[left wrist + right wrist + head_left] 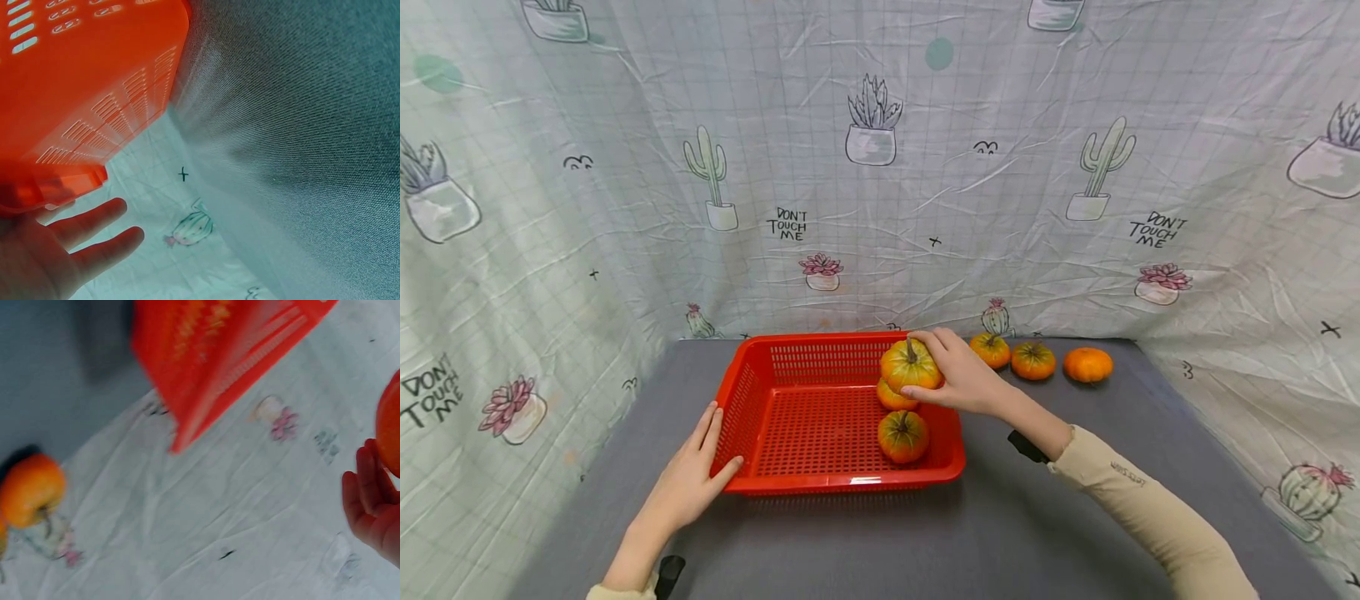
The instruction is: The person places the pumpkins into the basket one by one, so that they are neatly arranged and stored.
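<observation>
My right hand [957, 373] grips a small yellow-orange pumpkin [910, 365] over the right side of a red plastic basket [850, 481]; at the edge of the right wrist view the fingers curl against that pumpkin [390, 425]. Under it, partly hidden, an orange pumpkin [895, 398] sits in the basket. Nearer the front, another pumpkin [903, 437] with a greenish top lies inside. At the basket's left front corner rests my left hand [688, 471], its fingers spread along the rim. From the left wrist, those fingers [106, 250] look extended beside the basket wall.
Right of the basket, a pumpkin [990, 351], a second pumpkin [1033, 361] and a plain orange pumpkin [1087, 365] stand in a row on the grey table [1037, 533]. A cloth curtain [925, 200] printed with potted plants encloses the table at the back and sides.
</observation>
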The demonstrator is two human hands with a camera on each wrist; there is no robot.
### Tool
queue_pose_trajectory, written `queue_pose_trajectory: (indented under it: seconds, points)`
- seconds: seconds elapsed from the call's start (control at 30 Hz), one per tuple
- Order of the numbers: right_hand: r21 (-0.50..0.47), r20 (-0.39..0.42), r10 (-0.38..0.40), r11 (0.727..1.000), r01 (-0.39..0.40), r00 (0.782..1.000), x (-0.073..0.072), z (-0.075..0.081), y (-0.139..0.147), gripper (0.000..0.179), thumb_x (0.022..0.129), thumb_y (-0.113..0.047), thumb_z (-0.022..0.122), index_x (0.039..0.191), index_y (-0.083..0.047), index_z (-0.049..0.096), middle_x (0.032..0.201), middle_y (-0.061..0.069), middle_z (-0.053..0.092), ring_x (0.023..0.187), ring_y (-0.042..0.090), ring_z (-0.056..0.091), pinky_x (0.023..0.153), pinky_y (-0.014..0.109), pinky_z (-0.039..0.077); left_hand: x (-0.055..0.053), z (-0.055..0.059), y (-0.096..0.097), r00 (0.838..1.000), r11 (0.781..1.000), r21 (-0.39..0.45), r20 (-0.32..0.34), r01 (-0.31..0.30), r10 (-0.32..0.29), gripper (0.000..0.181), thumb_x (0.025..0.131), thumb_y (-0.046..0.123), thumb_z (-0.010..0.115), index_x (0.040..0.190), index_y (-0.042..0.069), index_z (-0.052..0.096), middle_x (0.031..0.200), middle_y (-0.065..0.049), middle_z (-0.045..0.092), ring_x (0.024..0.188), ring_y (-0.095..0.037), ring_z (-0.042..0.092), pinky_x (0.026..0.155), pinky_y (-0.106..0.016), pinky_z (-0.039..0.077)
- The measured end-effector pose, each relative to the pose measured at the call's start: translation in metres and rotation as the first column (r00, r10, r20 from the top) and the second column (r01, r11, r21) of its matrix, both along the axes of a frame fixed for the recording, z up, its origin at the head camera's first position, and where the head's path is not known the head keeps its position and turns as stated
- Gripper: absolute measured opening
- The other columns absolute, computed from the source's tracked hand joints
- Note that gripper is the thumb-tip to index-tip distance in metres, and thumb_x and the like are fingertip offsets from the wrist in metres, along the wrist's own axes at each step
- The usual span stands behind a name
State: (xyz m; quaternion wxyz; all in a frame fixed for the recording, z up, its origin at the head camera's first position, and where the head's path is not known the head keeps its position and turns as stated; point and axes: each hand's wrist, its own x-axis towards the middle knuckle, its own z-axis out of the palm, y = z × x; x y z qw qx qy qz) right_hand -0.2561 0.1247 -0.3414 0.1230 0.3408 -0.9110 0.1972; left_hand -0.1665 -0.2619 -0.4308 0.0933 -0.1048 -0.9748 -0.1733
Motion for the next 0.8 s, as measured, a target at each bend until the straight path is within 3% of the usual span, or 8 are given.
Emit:
queue_pose_trajectory:
  seconds: [0.27,0.47,0.7,0.8]
  points:
    - [0.02,-0.001,0.021,1.0,-0.021,1.0,0.003,0.021,-0.036,0.071,0.078,-0.056,0.056,0.131,-0.012,0.039,0.113,0.006,0.047,0.1,0.018,0.046,0.081,0.035,0.044,0.001,0.001,0.002,1.0,1.0,0.005,-0.007,0.001,-0.001,0.076,0.088,0.038,0.051,0.141,-0.004,0.017,0.148,-0.019,0.013,0.122,-0.045,0.036,0.09,-0.057,0.037]
    - [-0.062,0.029,0.005,0.998,-0.003,1.0,0.001,0.033,-0.061,0.069,0.078,-0.055,0.056,0.131,-0.013,0.038,0.114,0.007,0.047,0.1,0.019,0.046,0.08,0.035,0.044,0.001,0.0,0.002,1.0,1.0,0.01,-0.009,-0.005,0.005,0.075,0.087,0.035,0.052,0.141,-0.004,0.017,0.148,-0.019,0.014,0.122,-0.045,0.035,0.091,-0.057,0.036]
    - [-0.223,0.087,-0.079,0.97,0.097,0.993,-0.014,0.026,-0.083,0.069,0.078,-0.053,0.058,0.13,-0.014,0.037,0.114,0.01,0.046,0.101,0.022,0.045,0.077,0.036,0.046,0.0,-0.001,0.0,1.0,1.0,0.01,0.006,-0.004,0.004,0.076,0.087,0.035,0.052,0.141,-0.003,0.015,0.148,-0.019,0.012,0.122,-0.045,0.035,0.091,-0.058,0.035]
    - [-0.258,0.074,-0.122,0.957,0.137,0.99,-0.022,0.017,-0.093,0.069,0.078,-0.054,0.057,0.131,-0.014,0.036,0.112,0.009,0.046,0.099,0.022,0.044,0.083,0.039,0.042,0.0,-0.002,0.0,1.0,1.0,0.013,0.004,-0.005,0.005,0.076,0.087,0.036,0.052,0.142,-0.003,0.014,0.149,-0.018,0.012,0.123,-0.045,0.035,0.091,-0.058,0.036]
